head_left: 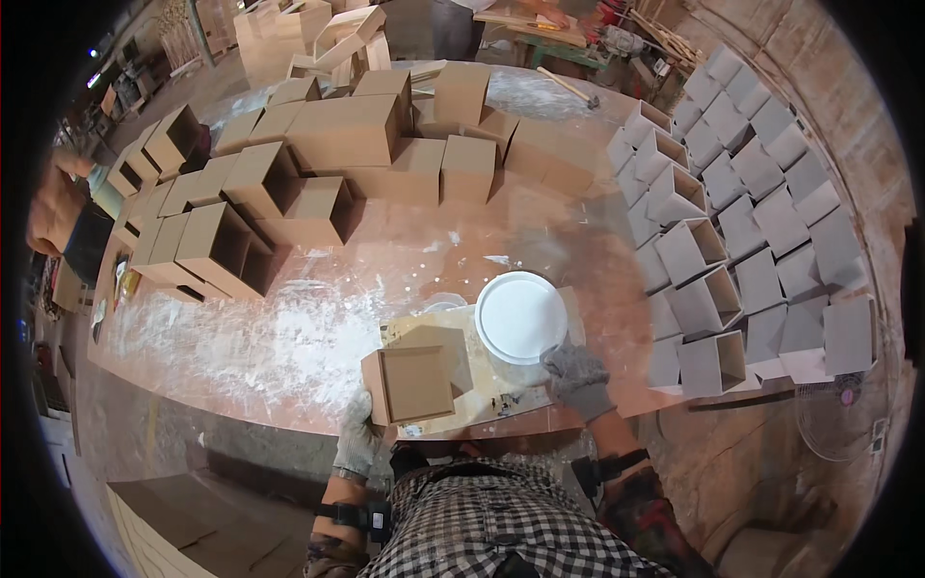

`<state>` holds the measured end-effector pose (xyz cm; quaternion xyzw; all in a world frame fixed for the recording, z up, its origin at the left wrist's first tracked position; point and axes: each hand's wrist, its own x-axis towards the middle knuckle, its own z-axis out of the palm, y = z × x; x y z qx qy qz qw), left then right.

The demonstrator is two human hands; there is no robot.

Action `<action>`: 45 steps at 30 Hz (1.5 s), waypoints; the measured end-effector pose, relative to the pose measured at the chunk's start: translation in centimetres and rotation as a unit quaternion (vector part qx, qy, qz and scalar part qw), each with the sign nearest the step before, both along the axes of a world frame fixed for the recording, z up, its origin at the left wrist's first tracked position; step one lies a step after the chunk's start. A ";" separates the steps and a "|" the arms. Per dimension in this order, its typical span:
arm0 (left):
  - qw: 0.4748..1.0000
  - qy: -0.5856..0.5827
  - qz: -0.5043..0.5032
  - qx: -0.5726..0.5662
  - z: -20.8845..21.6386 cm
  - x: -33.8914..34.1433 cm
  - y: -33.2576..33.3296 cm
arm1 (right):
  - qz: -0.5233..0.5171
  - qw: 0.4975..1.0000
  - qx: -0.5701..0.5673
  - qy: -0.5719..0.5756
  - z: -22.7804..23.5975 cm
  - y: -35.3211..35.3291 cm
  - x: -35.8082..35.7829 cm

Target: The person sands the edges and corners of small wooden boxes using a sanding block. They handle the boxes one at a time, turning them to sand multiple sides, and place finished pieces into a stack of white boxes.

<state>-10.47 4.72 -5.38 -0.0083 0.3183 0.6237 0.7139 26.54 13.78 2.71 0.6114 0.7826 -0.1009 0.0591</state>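
Observation:
My left hand [356,432], in a pale work glove, grips the left side of a brown box [416,383] at the table's front edge. The box is tilted, and a raised rim frames the face turned up. Just right of it stands a round white tub [521,316] with white contents. My right hand [578,379], in a grey glove, is at the tub's lower right rim with its fingers curled. Whatever those fingers hold is hidden. Under the box and tub lies a stained, pale board [469,349].
Brown open-ended boxes [337,130] are stacked across the table's far and left parts. Grey-coated boxes [756,226] stand in rows at the right. White powder marks the tabletop [289,337]. A hammer [568,89] lies at the far edge. Other people [458,29] are at the back and far left.

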 end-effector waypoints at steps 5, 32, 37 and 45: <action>0.994 0.108 0.003 -0.003 -0.9 0.5 0.6 | 0.040 0.946 0.136 0.291 -4.9 -3.7 3.1; 0.942 0.323 -0.042 -0.087 5.6 3.4 2.9 | 0.117 0.925 0.233 0.278 0.3 -1.9 -14.2; 0.960 0.274 -0.023 -0.063 5.0 3.0 2.9 | 0.112 0.968 0.044 0.219 1.7 -5.4 -14.6; 0.918 0.376 -0.081 -0.093 3.3 2.0 3.4 | 0.131 0.915 -0.062 0.377 0.1 -4.8 -14.1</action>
